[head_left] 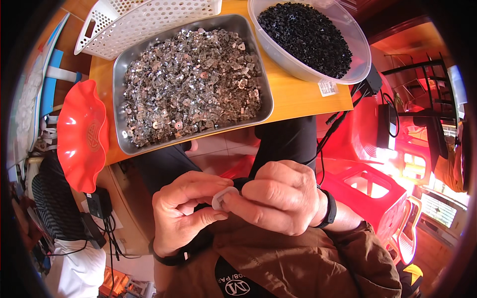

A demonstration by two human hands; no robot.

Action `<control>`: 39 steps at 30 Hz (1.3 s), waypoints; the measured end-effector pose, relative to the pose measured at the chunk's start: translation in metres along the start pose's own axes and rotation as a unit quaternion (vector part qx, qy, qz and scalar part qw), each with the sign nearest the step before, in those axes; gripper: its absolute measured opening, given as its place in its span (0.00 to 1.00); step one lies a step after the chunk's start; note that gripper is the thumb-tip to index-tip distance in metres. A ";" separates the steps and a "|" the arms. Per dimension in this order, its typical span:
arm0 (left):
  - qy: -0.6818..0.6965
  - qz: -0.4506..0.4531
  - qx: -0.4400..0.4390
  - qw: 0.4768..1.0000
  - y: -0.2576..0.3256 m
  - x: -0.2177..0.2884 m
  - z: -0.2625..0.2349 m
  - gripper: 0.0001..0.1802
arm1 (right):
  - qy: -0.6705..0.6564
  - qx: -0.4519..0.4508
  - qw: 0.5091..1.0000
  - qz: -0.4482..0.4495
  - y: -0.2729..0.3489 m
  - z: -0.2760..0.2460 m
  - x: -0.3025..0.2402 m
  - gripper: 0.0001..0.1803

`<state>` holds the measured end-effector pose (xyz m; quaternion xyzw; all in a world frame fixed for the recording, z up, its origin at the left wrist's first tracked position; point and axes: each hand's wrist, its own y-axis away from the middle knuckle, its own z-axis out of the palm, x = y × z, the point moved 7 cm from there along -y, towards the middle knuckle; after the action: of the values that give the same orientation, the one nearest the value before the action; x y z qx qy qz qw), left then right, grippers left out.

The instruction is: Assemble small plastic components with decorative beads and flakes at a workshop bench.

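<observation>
Yellow table (293, 102), 1 white piece (217, 200) between left hand (180, 211) and right hand (283, 198)

The fingers of the left hand (184, 211) and right hand (280, 198) partly cover the small whitish piece (222, 197) between them, so its full shape cannot be made out; the right thumb is hidden too. In the steel tray (270, 104), the shiny metal bits (191, 82) overlap, hiding those beneath, and the black bits (303, 39) in the clear bowl (366, 59) are too small to tell singly. The upper edge cuts off the bowl and the white perforated basket (134, 27). The tabletop (303, 104) hides part of the dark trousers (285, 141), while the lower edge crops the brown garment (308, 263).
</observation>
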<state>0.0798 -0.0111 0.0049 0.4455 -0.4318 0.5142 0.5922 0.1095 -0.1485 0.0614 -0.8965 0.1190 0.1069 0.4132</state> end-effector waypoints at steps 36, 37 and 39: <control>-0.017 0.061 0.046 0.997 0.000 0.001 -0.002 0.19 | -0.132 0.027 0.981 0.142 0.007 0.012 0.021 0.20; -0.044 0.081 0.039 0.995 -0.002 0.004 -0.002 0.18 | -0.062 0.015 0.993 0.100 0.006 0.010 0.014 0.19; -0.069 0.100 0.029 0.992 -0.004 0.008 0.000 0.18 | 0.010 0.002 0.998 0.059 0.005 0.007 0.005 0.18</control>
<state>0.0842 -0.0100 0.0123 0.4517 -0.4985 0.5512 0.4936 0.1117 -0.1468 0.0521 -0.8878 0.1765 0.1220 0.4071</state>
